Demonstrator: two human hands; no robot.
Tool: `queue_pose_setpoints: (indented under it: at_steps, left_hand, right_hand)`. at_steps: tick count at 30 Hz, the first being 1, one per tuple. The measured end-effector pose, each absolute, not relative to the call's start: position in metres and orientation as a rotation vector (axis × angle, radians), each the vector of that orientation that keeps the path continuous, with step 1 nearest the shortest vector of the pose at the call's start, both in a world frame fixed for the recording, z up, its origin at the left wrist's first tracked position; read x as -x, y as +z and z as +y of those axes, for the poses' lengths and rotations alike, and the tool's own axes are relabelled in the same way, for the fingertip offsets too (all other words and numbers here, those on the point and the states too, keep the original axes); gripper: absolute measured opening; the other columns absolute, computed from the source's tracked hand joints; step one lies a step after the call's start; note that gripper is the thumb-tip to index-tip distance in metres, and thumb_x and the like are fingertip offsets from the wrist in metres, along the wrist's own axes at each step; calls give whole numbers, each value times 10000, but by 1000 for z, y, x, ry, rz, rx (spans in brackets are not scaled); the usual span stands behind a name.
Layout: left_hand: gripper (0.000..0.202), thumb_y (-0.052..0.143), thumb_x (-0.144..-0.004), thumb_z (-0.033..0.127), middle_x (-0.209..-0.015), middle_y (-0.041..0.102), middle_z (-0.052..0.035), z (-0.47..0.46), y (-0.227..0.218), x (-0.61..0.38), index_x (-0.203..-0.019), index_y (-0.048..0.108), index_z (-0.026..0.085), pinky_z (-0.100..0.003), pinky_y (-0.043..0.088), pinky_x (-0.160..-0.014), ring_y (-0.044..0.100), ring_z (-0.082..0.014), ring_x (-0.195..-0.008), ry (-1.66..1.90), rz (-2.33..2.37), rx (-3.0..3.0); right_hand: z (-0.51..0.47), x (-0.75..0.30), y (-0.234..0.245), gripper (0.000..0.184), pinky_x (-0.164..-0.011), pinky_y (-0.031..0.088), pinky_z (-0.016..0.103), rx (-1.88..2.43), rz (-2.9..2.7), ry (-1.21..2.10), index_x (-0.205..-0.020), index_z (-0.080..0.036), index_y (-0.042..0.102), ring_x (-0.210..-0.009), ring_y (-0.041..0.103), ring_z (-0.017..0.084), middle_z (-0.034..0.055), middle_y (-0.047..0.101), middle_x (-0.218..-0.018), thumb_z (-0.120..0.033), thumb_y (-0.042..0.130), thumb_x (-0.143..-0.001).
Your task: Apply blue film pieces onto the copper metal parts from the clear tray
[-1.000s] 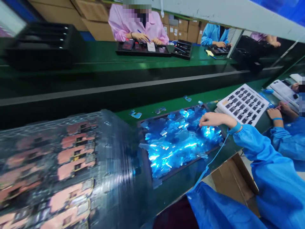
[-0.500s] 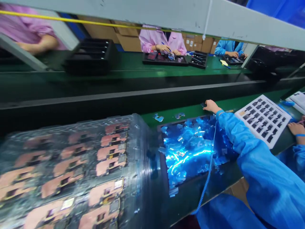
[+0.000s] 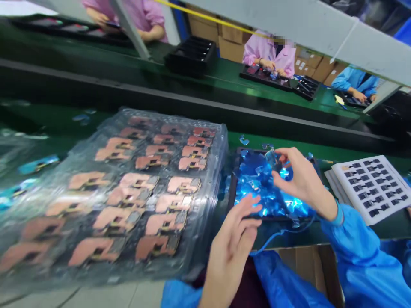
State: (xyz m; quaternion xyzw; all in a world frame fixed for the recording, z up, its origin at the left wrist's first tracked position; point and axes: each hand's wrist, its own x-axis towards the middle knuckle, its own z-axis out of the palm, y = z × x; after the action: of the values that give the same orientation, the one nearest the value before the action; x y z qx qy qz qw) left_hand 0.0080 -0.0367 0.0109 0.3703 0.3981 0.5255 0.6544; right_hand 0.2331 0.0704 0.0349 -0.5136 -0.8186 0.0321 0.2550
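My right hand (image 3: 297, 177), with a blue band at the wrist, pinches a small circuit board (image 3: 272, 158) between thumb and fingers. It holds the board over a dark-edged tray (image 3: 236, 171) covered with shiny scraps of blue film (image 3: 253, 171). Blur hides the board's details. My left hand (image 3: 234, 233) hovers in front of that tray, fingers stretched out and holding nothing. Left of it lies a large clear plastic tray (image 3: 221, 158) with rows of copper-coloured circuit boards (image 3: 184, 185). Two loose board pieces, one a bluish piece (image 3: 244, 140), rest behind the film-covered tray.
A white foam tray (image 3: 372, 218) with rows of small black parts stands at the right. A coiled blue cord (image 3: 269, 241) runs by the bench edge. More boards (image 3: 38, 164) lie at far left. Across the bench, people in pink (image 3: 253, 53) and blue sleeves (image 3: 345, 81) work at black trays.
My right hand has come back left from beyond the film-covered tray, carrying the small board over it. My left hand has entered from below. The view has swung left.
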Motion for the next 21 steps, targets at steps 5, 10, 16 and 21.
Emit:
queue_pose_setpoints:
  at_steps: [5, 10, 16, 21]
  left_hand:
    - [334, 831, -967, 450, -1183, 799, -101, -29, -6, -30, -1194, 772, 211, -358, 634, -957, 759, -273, -1080, 1385, 1052, -721]
    - [244, 810, -959, 420, -946, 791, -61, -27, -15, -14, -1031, 799, 188, -295, 633, -780, 756, -231, -883, 1304, 1093, -875]
    - [203, 738, -999, 367, -1004, 752, -54, -36, -18, -1, -1051, 834, 195, -279, 641, -820, 739, -217, -945, 1247, 1125, -1164]
    - [203, 766, -971, 365, -973, 709, -49, -33, -27, -2, -1039, 841, 189, -263, 656, -753, 722, -199, -877, 1238, 1150, -1176]
  right_hand:
    - [-11, -189, 37, 652, -818, 685, 429, 1250, -2300, 201, -1619, -218, 430, -1039, 718, 310, 131, 678, -1180, -287, 672, -1017]
    - [-3, -191, 25, 365, -748, 670, 344, 1128, -2133, 541, -1418, -251, 652, -968, 726, 233, 92, 719, -1172, -325, 717, -1066]
    - [5, -192, 16, 110, -718, 623, 306, 1061, -2010, 764, -1050, -234, 770, -888, 744, 201, 49, 790, -1018, -330, 727, -1084]
    - [1, -189, 4, 197, -837, 625, 340, 1061, -2029, 624, -1083, -230, 764, -902, 749, 199, 54, 787, -1012, -250, 580, -1151]
